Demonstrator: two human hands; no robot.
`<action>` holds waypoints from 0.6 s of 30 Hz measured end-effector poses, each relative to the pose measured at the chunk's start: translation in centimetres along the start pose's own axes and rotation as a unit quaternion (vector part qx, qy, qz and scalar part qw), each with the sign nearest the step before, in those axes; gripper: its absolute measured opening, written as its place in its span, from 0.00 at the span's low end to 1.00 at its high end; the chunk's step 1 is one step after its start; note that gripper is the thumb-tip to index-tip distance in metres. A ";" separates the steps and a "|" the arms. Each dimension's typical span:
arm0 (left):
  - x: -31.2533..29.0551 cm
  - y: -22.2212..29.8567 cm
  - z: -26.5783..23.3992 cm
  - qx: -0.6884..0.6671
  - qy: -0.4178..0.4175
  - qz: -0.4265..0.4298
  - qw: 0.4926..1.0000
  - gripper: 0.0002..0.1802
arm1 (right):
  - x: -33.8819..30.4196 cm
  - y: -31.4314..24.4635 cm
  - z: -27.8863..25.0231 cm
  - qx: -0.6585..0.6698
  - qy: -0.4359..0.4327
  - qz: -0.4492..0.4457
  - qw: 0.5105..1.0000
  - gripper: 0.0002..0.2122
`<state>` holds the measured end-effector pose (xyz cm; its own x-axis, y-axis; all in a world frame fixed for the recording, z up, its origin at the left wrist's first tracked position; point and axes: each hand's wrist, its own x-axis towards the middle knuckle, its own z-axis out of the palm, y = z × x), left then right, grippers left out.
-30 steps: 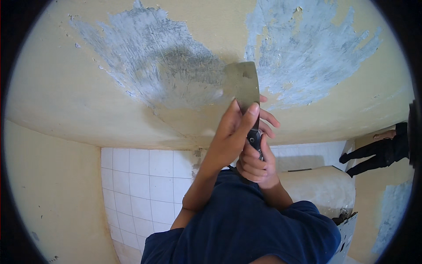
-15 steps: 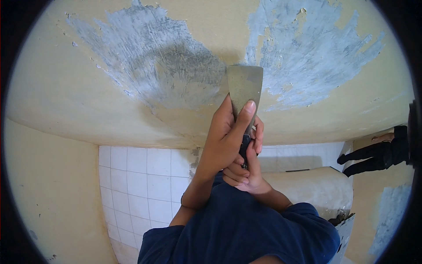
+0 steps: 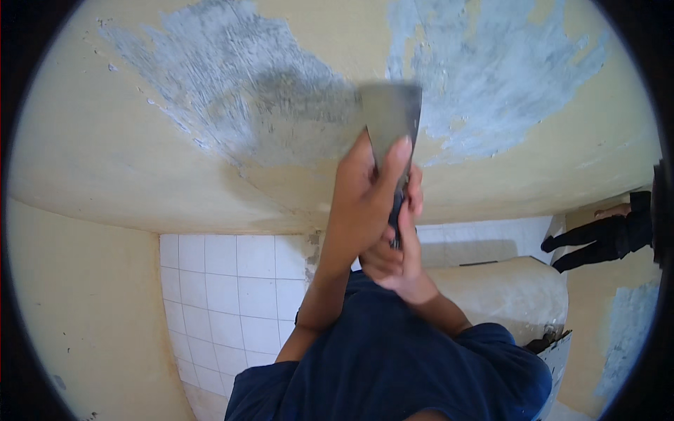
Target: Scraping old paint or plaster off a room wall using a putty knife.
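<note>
A wide-bladed scraper (image 3: 393, 109) with a black handle points up at the wall, its blade smeared by motion. My left hand (image 3: 361, 203) is closed round the lower blade and neck, thumb laid along the metal. Below and to the right, my right hand (image 3: 400, 259) wraps the black handle. The blade's edge lies between two stripped grey-white patches, the left patch (image 3: 232, 84) and the right patch (image 3: 484, 84), on the yellowish wall (image 3: 435, 186). Whether the edge touches the wall I cannot tell.
White floor tiles (image 3: 256, 298) lie below on the left, beside a yellowish side wall (image 3: 84, 302). A pale, low ledge-like structure (image 3: 505, 298) stands to the right. Beyond it, a person in dark clothes (image 3: 597, 242) stands at the far right, near another scraped patch (image 3: 628, 330).
Both hands have pushed the scraper a little upward along the wall, keeping the same grip. The view has shifted slightly.
</note>
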<state>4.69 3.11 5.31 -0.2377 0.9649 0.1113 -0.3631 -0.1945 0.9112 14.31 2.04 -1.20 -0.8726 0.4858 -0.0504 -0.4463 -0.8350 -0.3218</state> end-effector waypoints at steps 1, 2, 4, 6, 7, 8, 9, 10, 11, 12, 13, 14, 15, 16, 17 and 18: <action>0.3 0.4 0.1 0.001 0.000 -0.004 1.000 0.11 | 0.5 -0.5 0.1 0.003 0.003 -0.011 1.000 0.23; 0.6 1.5 0.5 -0.011 0.002 0.022 1.000 0.11 | 1.0 -1.0 0.8 -0.003 -0.028 -0.005 1.000 0.23; 0.6 2.9 0.6 -0.036 -0.008 0.055 0.998 0.11 | 0.8 -0.7 2.5 -0.025 -0.041 -0.011 0.999 0.23; 0.0 2.3 0.4 -0.017 0.001 0.039 0.999 0.11 | 0.5 -0.3 2.4 -0.036 -0.046 -0.011 0.998 0.23; -0.2 1.5 0.1 0.002 0.009 0.020 1.000 0.11 | 0.3 0.0 1.0 -0.040 -0.051 -0.008 0.998 0.23; -0.2 -0.7 -0.7 0.009 0.002 0.018 1.000 0.12 | 0.3 0.5 -1.5 -0.033 -0.045 -0.005 0.998 0.23; -0.5 -2.9 -1.4 0.054 0.036 0.024 0.998 0.12 | 0.3 1.1 -3.9 -0.024 -0.040 0.003 0.999 0.23; -0.8 -5.9 -2.4 0.096 0.071 0.027 0.993 0.11 | 0.3 1.5 -6.6 -0.093 0.013 -0.019 0.995 0.22; -1.4 -9.8 -4.6 0.123 0.081 0.064 0.987 0.12 | 0.1 2.2 -9.3 -0.159 0.066 -0.038 0.984 0.22; -2.7 -14.1 -7.2 0.151 0.093 0.098 0.979 0.12 | -0.1 3.2 -12.1 -0.312 0.094 -0.056 0.944 0.21; -5.0 -17.6 -9.7 0.265 0.077 0.034 0.961 0.13 | -0.3 3.9 -15.1 -0.458 0.119 -0.072 0.878 0.21; -7.6 -21.2 -12.6 0.375 0.057 -0.026 0.925 0.14 | -0.9 4.5 -17.7 -0.571 0.134 -0.091 0.805 0.21; -11.3 -25.4 -15.7 0.386 0.035 -0.082 0.918 0.18 | -1.8 5.3 -20.4 -0.601 0.180 -0.024 0.779 0.21; -14.7 -26.3 -17.5 0.445 -0.067 -0.216 0.866 0.23 | -3.2 5.3 -22.8 -0.623 0.237 0.041 0.744 0.21; -16.0 -24.0 -17.3 0.524 -0.192 -0.344 0.755 0.29 | -4.7 5.2 -23.1 -0.524 0.300 0.080 0.793 0.21; -19.7 -26.5 -20.1 0.434 -0.066 -0.396 0.807 0.30 | -5.6 5.8 -21.8 -0.419 0.342 0.124 0.832 0.20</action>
<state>0.82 -14.28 -28.98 -0.1210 0.7479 -0.6527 0.4268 0.6328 0.6461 20.93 0.15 -23.35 -0.4729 0.5981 -0.6470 0.2752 -0.5973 -0.7533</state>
